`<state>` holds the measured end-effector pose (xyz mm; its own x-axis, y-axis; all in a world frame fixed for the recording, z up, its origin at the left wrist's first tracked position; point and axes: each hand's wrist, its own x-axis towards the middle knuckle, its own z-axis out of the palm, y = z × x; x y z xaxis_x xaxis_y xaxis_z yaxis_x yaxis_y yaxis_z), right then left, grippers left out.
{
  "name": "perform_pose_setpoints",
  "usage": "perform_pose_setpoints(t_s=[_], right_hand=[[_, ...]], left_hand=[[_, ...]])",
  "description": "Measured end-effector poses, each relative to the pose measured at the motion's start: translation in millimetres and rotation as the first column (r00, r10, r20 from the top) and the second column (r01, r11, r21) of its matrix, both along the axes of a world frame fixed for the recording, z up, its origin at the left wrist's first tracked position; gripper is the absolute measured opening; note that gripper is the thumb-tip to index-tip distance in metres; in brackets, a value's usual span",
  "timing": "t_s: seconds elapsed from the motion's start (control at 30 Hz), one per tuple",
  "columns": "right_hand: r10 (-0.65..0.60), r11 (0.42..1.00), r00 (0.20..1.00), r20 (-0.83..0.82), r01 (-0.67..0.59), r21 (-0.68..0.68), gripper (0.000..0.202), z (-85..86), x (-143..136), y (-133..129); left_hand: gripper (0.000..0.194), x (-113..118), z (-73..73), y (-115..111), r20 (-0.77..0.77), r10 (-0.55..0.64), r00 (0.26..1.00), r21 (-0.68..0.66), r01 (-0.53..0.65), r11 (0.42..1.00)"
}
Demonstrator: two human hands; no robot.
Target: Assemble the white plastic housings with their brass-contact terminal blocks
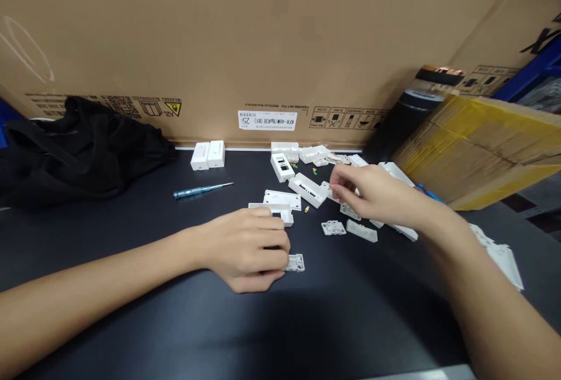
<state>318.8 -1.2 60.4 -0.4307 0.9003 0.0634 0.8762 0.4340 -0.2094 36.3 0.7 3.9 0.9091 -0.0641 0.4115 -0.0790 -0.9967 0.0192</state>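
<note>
My left hand [252, 248] rests low over the dark table, its fingers closed on a small white plastic plate [296, 263] whose right end sticks out. Just beyond it lie a white frame [287, 215] and a flat white cover [283, 199]. Over the loose white parts at the right is my right hand [362, 190], fingers bent and pressed together; whatever is between the fingertips is too small to make out. Near it are an open white housing [307, 190], a small white plate [333, 228] and a white strip [362, 231]. A tiny brass piece [307, 209] lies between the hands.
A blue screwdriver [201, 190] and two white boxes [201, 156] lie at the left, near black cloth [83, 152]. Behind stands a large cardboard box [219, 52]. A black bottle [403, 117] and taped carton [482, 146] stand right, with more white parts [504, 263] below.
</note>
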Motion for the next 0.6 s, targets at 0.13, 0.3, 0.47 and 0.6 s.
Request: perform_pose_setpoints(t_s=[0.13, 0.3, 0.47, 0.6], right_hand=[[0.143, 0.988, 0.988, -0.060, -0.146, -0.046, 0.005, 5.2, -18.9, -19.1], [0.245, 0.961, 0.970, -0.009, -0.244, -0.130, 0.012, -4.4, -32.3, -28.5], [0.308, 0.927, 0.951, -0.033, -0.307, -0.217, 0.015, -11.9, -37.6, -27.8], [0.314, 0.926, 0.949, -0.034, -0.314, -0.211, 0.016, -10.1, -35.0, -27.3]], left_hand=[[0.013, -0.1, 0.6, 0.6, -0.007, -0.011, 1.000, -0.002, 0.011, 1.000], [0.012, 0.0, 0.1, 0.6, -0.026, -0.016, 1.000, -0.053, 0.015, 0.998], [0.013, 0.3, 0.8, 1.1, -0.035, 0.002, 0.999, -0.065, -0.004, 0.998], [0.010, 0.3, 0.6, 1.4, -0.015, -0.005, 1.000, -0.079, 0.004, 0.997]])
